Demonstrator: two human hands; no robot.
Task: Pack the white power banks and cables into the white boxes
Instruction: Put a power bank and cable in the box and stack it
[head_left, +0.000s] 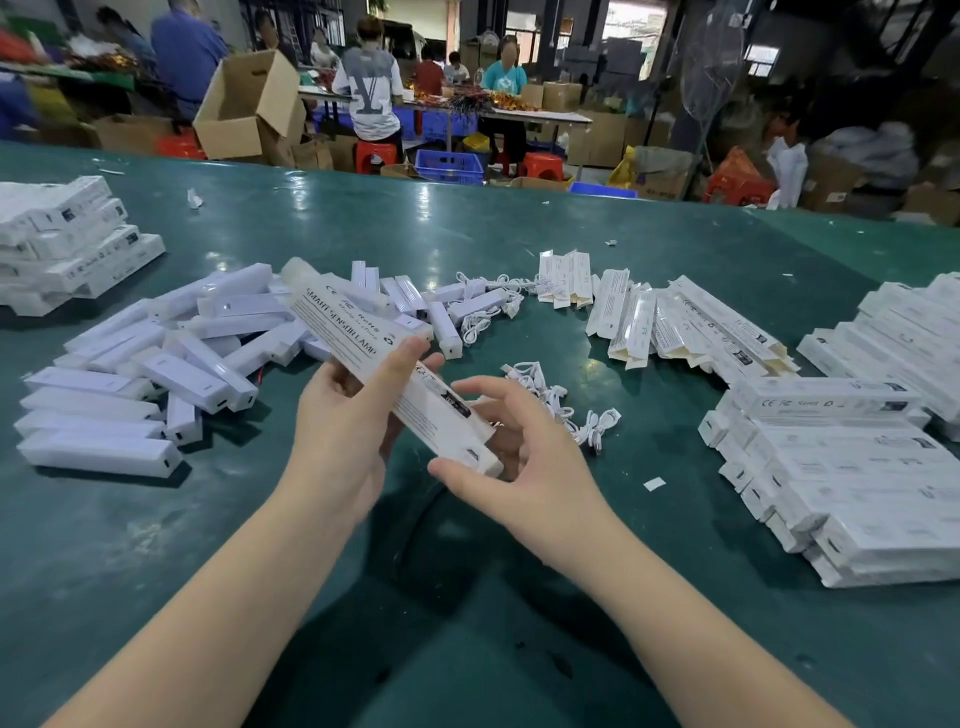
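A long white box (363, 343) printed "SMART SENSOR LAMP" lies slanted across the middle, held above the green table (467, 597). My left hand (353, 415) grips its middle from below, fingers curled over the edge. My right hand (519, 457) cups the box's near end, thumb under it and fingers spread. A heap of white power banks (171, 364) lies to the left. White coiled cables (550, 400) lie just right of my hands, and more cables (483, 301) lie farther back. Flat unfilled boxes (665, 322) fan out at the right.
Stacks of closed white boxes (841, 467) stand at the right and another stack (67, 244) at the far left. Beyond the table's far edge are people at workbenches, cardboard cartons (249, 104), blue crates and red stools.
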